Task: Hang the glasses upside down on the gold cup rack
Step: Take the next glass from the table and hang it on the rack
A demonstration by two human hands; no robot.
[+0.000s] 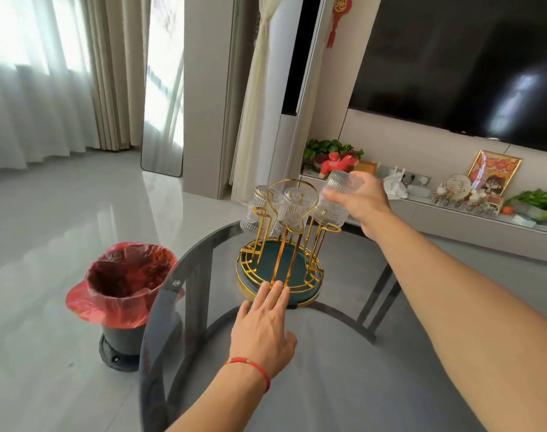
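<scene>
The gold cup rack (pixel 285 241) with a dark green round tray base (pixel 309 288) stands on a round smoked-glass table (pixel 312 369). Ribbed clear glasses hang upside down on its prongs: one at the left (pixel 256 212), one in the middle (pixel 295 207). My right hand (pixel 364 201) grips another ribbed glass (pixel 336 198), bottom up, at the rack's right side, apparently over a prong. My left hand (pixel 266 328) lies flat on the table with fingertips touching the near rim of the tray.
A bin with a red plastic liner (pixel 124 282) stands on the floor left of the table. Behind the rack runs a low TV shelf (pixel 453 210) with plants, a red toy and a framed picture. Curtains hang at the far left.
</scene>
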